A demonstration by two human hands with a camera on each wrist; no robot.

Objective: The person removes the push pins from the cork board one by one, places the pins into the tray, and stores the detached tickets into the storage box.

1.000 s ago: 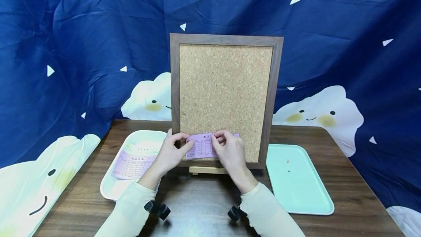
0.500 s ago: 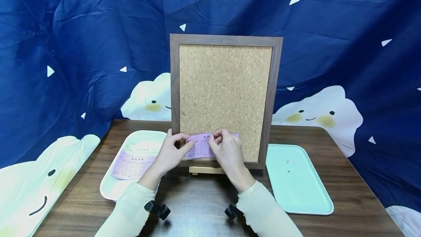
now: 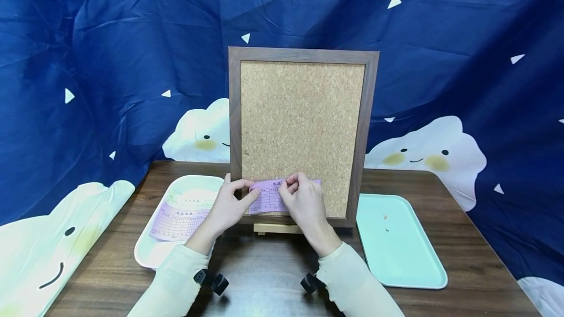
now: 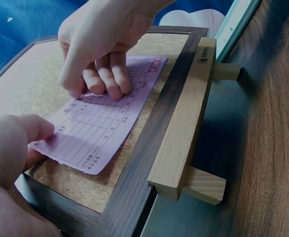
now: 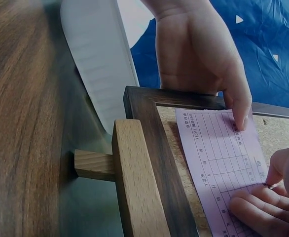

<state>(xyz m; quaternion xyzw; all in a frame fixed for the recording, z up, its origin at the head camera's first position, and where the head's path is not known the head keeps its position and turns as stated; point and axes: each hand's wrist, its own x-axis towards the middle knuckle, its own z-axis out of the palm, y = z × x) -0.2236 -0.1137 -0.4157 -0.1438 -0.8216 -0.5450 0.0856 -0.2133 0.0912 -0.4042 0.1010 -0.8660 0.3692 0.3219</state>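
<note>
A purple printed receipt slip [image 3: 266,197] lies against the lower part of a framed cork board [image 3: 304,121]. My left hand [image 3: 226,205] pinches the slip's left end, thumb in front. Over the slip's upper edge, my right hand [image 3: 307,204] pinches a tiny dark pin [image 5: 268,185], mostly hidden by the fingertips. Its other fingers are curled and rest on the slip, as the left wrist view shows. The right part of the slip is largely covered by this hand in the head view.
A wooden easel ledge [image 4: 186,123] supports the board. To the left, a white tray [image 3: 142,253] holds purple and green slips [image 3: 176,222]. A mint-green tray [image 3: 405,263] on the right carries two tiny bits [image 3: 386,217]. Behind hangs a blue cloth [image 3: 132,38].
My right hand has shifted slightly left along the slip's upper edge since a second ago. The left hand and the slip have stayed in place.
</note>
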